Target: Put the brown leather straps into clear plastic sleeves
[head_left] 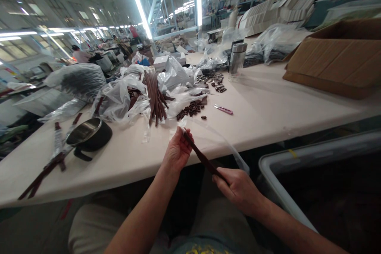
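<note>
My left hand [177,150] pinches the upper end of a dark brown strap [201,156] at the table's front edge. My right hand [238,189] grips the strap's lower end below the edge. A thin clear plastic sleeve [226,143] trails from the strap's top toward the right. On the table [268,107] just beyond lie a bundle of brown straps [155,94] on crumpled clear bags and a heap of small dark loops [192,109].
A pink-handled tool [224,109] lies right of the loops. A black bowl [88,135] and wrapped straps [56,154] sit at left. A steel flask [237,58], metal buckles [214,80] and a cardboard box [339,57] stand farther back. A grey bin [285,162] is at my right.
</note>
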Demonstrator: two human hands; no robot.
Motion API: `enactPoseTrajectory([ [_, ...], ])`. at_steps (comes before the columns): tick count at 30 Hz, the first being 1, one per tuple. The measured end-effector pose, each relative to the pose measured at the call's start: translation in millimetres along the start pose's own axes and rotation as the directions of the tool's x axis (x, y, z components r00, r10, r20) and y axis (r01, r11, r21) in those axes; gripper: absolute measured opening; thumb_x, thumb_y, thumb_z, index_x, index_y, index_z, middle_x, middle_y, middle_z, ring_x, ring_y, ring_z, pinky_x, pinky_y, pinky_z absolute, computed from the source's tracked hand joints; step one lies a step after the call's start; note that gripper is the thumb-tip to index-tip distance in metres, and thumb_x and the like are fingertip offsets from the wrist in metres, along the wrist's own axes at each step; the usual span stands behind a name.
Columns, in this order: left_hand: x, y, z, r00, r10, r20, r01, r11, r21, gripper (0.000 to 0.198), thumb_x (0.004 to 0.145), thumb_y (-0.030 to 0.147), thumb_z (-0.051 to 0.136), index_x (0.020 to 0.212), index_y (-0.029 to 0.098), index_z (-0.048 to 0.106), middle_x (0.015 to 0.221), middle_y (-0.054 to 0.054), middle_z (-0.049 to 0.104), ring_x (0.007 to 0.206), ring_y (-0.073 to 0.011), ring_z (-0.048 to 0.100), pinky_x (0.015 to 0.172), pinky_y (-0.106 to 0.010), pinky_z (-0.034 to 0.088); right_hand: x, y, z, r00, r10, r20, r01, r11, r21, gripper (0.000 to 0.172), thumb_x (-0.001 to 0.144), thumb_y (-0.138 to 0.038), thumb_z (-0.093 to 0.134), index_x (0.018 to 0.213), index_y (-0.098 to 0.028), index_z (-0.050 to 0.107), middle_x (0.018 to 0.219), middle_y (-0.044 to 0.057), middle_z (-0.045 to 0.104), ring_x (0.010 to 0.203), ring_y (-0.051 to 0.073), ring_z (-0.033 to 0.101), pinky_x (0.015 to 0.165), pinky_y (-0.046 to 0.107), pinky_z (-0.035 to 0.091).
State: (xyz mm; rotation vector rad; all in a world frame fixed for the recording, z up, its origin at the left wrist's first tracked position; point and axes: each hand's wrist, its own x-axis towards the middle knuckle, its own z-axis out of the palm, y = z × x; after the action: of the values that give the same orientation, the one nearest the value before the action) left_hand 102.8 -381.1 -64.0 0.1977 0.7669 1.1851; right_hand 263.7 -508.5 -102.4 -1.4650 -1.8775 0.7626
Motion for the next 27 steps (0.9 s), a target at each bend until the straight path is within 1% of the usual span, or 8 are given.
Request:
enactPoseTrajectory([
  [3, -3, -4, -5.3, 0.999, 0.028, 0.034, -0.031, 0.997, 0.071, 0.018, 0.076, 0.025, 0.081, 0.075, 0.013, 0.068, 0.071, -0.002, 0.072, 0.06, -0.0091, 0.066, 0.061, -0.018, 0.054, -2, -2, -1, 0.992, 0.094, 0.083, -0.109, 0.973, 0.203, 0.033, 0.096, -0.038, 0.042, 0.072, -0.02, 0.056, 0.058, 0.0, 0.055, 0.052, 0.014, 0.051, 0.053, 0.027, 0.036],
  [6, -9, -16, -13.7, 0.997, -0.002, 0.078, -0.012, 0.985, 0.172, 0.027, 0.064, 0.028, 0.089, 0.074, 0.013, 0.07, 0.072, -0.003, 0.073, 0.06, -0.0105, 0.066, 0.059, -0.019, 0.053, -5, -5, -1, 0.956, 0.203, 0.21, -0.281, 0.836, 0.471, 0.037, 0.096, -0.049, 0.044, 0.077, -0.019, 0.057, 0.052, -0.003, 0.053, 0.044, 0.012, 0.048, 0.046, 0.024, 0.036],
  [8, -18, -31, -19.0, 0.99, -0.068, 0.121, 0.036, 0.969, 0.245, 0.034, 0.058, 0.032, 0.092, 0.075, 0.012, 0.072, 0.073, -0.005, 0.073, 0.062, -0.0121, 0.066, 0.06, -0.021, 0.053, -5, -7, 0, 0.942, 0.237, 0.238, -0.332, 0.762, 0.555, 0.041, 0.094, -0.056, 0.047, 0.079, -0.018, 0.058, 0.052, -0.003, 0.055, 0.042, 0.012, 0.048, 0.044, 0.022, 0.036],
  [11, -33, -54, -25.4, 0.959, -0.184, 0.217, 0.098, 0.93, 0.354, 0.039, 0.059, 0.04, 0.091, 0.079, 0.01, 0.074, 0.07, -0.005, 0.071, 0.053, -0.0109, 0.061, 0.052, -0.021, 0.049, -1, -10, 0, 0.947, 0.258, 0.191, -0.32, 0.729, 0.605, 0.046, 0.091, -0.061, 0.051, 0.079, -0.017, 0.058, 0.053, -0.003, 0.055, 0.042, 0.011, 0.049, 0.044, 0.021, 0.038],
  [14, -43, -64, -28.0, 0.927, -0.251, 0.279, 0.108, 0.891, 0.441, 0.041, 0.066, 0.044, 0.086, 0.081, 0.008, 0.075, 0.063, -0.003, 0.066, 0.042, -0.0059, 0.048, 0.042, -0.019, 0.037, -3, -12, -1, 0.953, 0.27, 0.139, -0.293, 0.697, 0.654, 0.05, 0.09, -0.066, 0.051, 0.08, -0.017, 0.056, 0.055, -0.002, 0.056, 0.043, 0.011, 0.05, 0.044, 0.021, 0.04],
  [18, -40, -50, -26.4, 0.962, -0.144, 0.233, 0.039, 0.914, 0.404, 0.038, 0.063, 0.042, 0.088, 0.078, 0.01, 0.076, 0.073, -0.006, 0.071, 0.06, -0.0109, 0.061, 0.057, -0.02, 0.047, -30, -8, 9, 0.955, 0.233, 0.181, -0.293, 0.674, 0.679, 0.051, 0.089, -0.065, 0.055, 0.095, -0.015, 0.06, 0.067, 0.002, 0.065, 0.055, 0.013, 0.061, 0.053, 0.022, 0.047],
  [21, -43, -44, -27.9, 0.974, -0.089, 0.206, 0.002, 0.92, 0.392, 0.037, 0.06, 0.041, 0.09, 0.077, 0.011, 0.077, 0.078, -0.007, 0.074, 0.073, -0.0152, 0.066, 0.071, -0.023, 0.051, -50, -6, 21, 0.94, 0.255, 0.227, -0.341, 0.665, 0.665, 0.052, 0.092, -0.065, 0.051, 0.094, -0.013, 0.061, 0.064, 0.002, 0.064, 0.053, 0.014, 0.061, 0.052, 0.023, 0.046],
  [27, -62, -64, -29.1, 0.945, -0.267, 0.186, 0.134, 0.84, 0.526, 0.039, 0.066, 0.05, 0.083, 0.077, 0.013, 0.079, 0.07, -0.007, 0.072, 0.054, -0.012, 0.058, 0.05, -0.023, 0.043, -44, -14, 22, 0.984, 0.157, 0.086, -0.176, 0.771, 0.612, 0.048, 0.096, -0.06, 0.047, 0.084, -0.016, 0.061, 0.061, 0.003, 0.062, 0.054, 0.014, 0.059, 0.055, 0.026, 0.049],
])
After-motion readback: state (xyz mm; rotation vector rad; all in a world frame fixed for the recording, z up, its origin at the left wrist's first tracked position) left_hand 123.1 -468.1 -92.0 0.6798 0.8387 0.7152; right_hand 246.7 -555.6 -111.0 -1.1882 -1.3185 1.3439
